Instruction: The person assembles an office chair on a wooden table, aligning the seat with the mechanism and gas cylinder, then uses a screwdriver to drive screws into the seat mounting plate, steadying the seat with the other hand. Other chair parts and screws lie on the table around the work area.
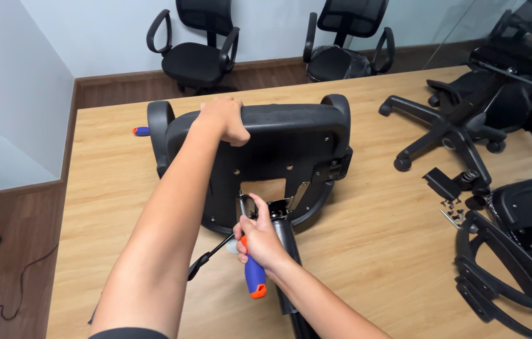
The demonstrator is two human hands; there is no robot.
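A black office chair seat (278, 150) lies tipped on the wooden table (372, 251), its underside facing me. My left hand (223, 118) grips the seat's top edge. My right hand (259, 238) holds a screwdriver with a blue and orange handle (254, 277), its tip up at the metal bracket (272, 207) under the seat. A black gas cylinder (286, 242) runs from that bracket toward me, and a thin black lever (210, 254) sticks out to the left.
A chair base with castors (451, 129) lies at the right, with loose screws (453, 210) and another seat with armrests (517, 251) nearby. A second blue and orange tool (141, 131) lies at the far left. Two assembled chairs (200, 44) stand by the wall.
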